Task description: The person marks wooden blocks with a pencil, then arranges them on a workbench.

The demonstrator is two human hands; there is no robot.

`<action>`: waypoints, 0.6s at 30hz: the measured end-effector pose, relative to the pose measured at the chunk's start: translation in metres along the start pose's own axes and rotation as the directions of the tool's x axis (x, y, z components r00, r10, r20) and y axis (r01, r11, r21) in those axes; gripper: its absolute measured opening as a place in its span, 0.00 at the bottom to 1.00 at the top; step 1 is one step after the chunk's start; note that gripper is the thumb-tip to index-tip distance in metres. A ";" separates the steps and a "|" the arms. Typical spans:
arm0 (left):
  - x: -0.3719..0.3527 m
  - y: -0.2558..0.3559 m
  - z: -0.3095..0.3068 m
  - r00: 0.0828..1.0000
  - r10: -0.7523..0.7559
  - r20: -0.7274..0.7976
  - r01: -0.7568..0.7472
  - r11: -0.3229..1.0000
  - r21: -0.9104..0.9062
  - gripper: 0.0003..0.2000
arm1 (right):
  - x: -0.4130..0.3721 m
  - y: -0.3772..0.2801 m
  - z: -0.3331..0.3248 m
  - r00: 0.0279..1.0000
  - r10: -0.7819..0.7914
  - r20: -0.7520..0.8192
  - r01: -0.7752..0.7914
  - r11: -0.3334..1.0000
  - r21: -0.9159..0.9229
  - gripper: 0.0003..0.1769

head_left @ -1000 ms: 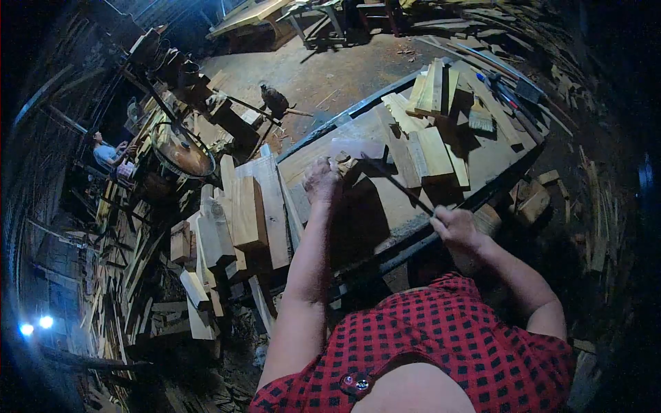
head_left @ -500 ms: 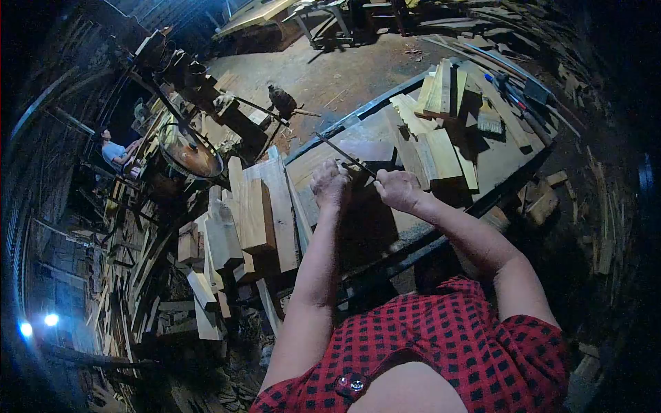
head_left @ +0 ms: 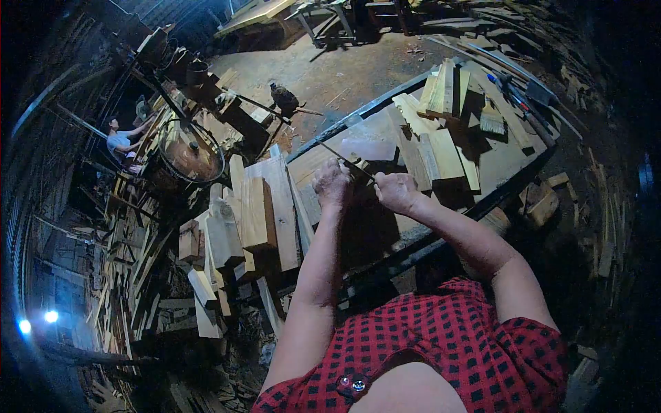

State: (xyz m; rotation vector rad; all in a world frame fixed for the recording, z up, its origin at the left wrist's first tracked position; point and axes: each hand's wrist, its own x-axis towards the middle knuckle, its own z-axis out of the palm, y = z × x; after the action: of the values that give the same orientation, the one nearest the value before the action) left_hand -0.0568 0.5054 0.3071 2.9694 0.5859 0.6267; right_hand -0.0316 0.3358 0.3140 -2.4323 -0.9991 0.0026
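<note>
Spotted the right hand (head_left: 397,191) fisted round the near end of a thin dark rod (head_left: 348,162), fingers wrapped tight. Caught that rod slanting up and away over the workbench (head_left: 502,157), far tip close to a pale block (head_left: 372,149). Found the left hand (head_left: 332,184) just beside the rod, knuckles up, fingers curled under and pressed together; couldn't tell what sat beneath. Noticed stacked wood blocks (head_left: 258,213) left of both hands, a brush (head_left: 491,122) further along the bench, and another person (head_left: 120,141) way off left.
</note>
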 end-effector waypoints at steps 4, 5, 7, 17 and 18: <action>0.002 0.002 0.001 0.998 -0.040 0.039 0.039 0.999 0.025 0.11 | -0.007 0.004 0.003 1.000 0.019 0.020 -0.019 1.000 -0.010 0.11; 0.002 0.001 0.001 0.998 -0.040 0.038 0.039 0.999 0.025 0.11 | -0.015 0.008 0.005 1.000 0.019 0.019 -0.019 1.000 -0.011 0.11; 0.001 0.000 0.001 1.000 -0.019 -0.004 0.019 1.000 -0.019 0.11 | -0.042 0.018 0.005 0.974 -0.118 -0.194 0.087 0.983 -0.160 0.11; 0.001 -0.002 0.005 1.000 0.015 -0.013 -0.015 1.000 -0.003 0.12 | -0.026 0.016 0.009 0.992 -0.071 -0.106 0.058 0.991 -0.122 0.09; 0.000 -0.003 0.007 0.999 0.025 -0.029 -0.025 1.000 -0.002 0.12 | -0.004 -0.002 -0.004 1.000 -0.009 -0.021 0.008 0.998 -0.057 0.09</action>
State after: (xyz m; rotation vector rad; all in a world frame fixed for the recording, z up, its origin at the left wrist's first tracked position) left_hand -0.0548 0.5084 0.3003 2.9751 0.5505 0.6724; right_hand -0.0351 0.3323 0.3172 -2.4746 -1.0136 -0.0551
